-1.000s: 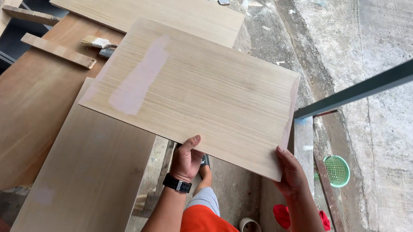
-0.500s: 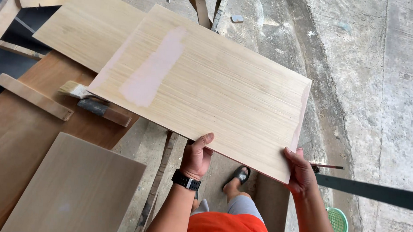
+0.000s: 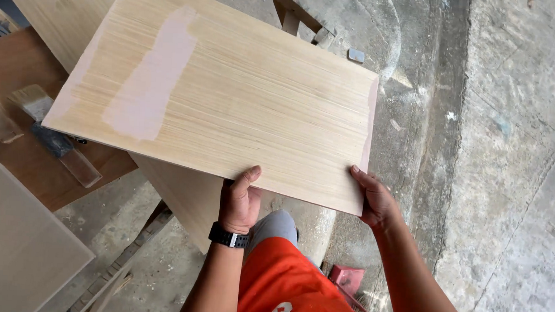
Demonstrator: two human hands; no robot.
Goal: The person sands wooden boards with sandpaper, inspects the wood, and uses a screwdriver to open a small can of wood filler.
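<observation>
Plywood panel [image 3: 230, 98] gripped at near edge — left hand [image 3: 239, 201], right hand [image 3: 375, 201] — long axis left-right.

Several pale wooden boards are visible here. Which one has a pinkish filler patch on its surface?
The board held in both hands: a pinkish streak marks its upper left part; the other pale boards show none.

Pale striped-grain board [image 3: 230, 104], pinkish patch

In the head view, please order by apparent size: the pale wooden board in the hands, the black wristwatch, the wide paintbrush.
1. Pale wooden board, by far.
2. Wide paintbrush.
3. Black wristwatch, smallest though nearer the camera.
</observation>
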